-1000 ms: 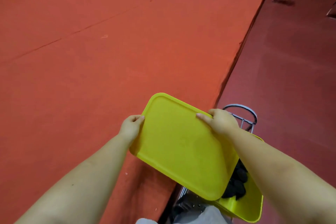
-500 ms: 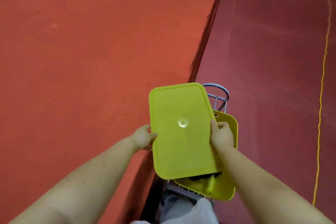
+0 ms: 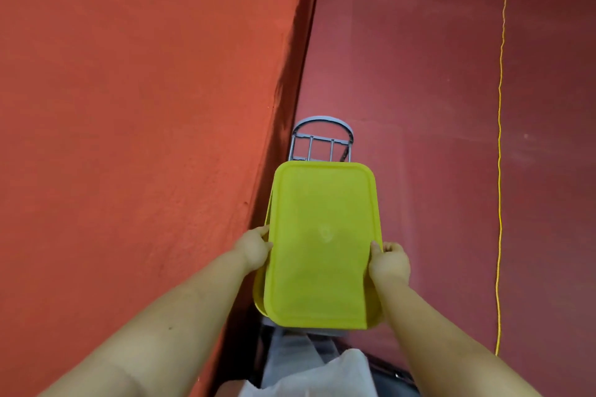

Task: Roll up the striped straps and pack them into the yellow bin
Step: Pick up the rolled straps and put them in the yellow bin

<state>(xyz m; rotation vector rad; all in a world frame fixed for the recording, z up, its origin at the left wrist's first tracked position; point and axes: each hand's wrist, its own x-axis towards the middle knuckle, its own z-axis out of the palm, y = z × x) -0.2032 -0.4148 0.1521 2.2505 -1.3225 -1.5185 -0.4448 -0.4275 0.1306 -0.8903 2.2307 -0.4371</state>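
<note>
A flat yellow lid (image 3: 322, 242) lies square over the yellow bin (image 3: 259, 301), of which only a thin rim shows along the left and bottom edges. My left hand (image 3: 253, 248) grips the lid's left edge. My right hand (image 3: 388, 263) grips its right edge, thumb on top. The bin's contents are hidden under the lid; no striped straps show.
The bin sits on a grey metal chair, whose curved backrest (image 3: 322, 138) shows beyond the lid. An orange-red carpeted table (image 3: 129, 106) fills the left, its edge running beside the bin. Dark red floor (image 3: 419, 74) lies to the right, crossed by a yellow cord (image 3: 500, 171). White cloth (image 3: 309, 371) lies below.
The lid swung from a tilted position to line up over the bin, covering the dark contents. Both hands stayed on its side edges. The view tipped further down and right.
</note>
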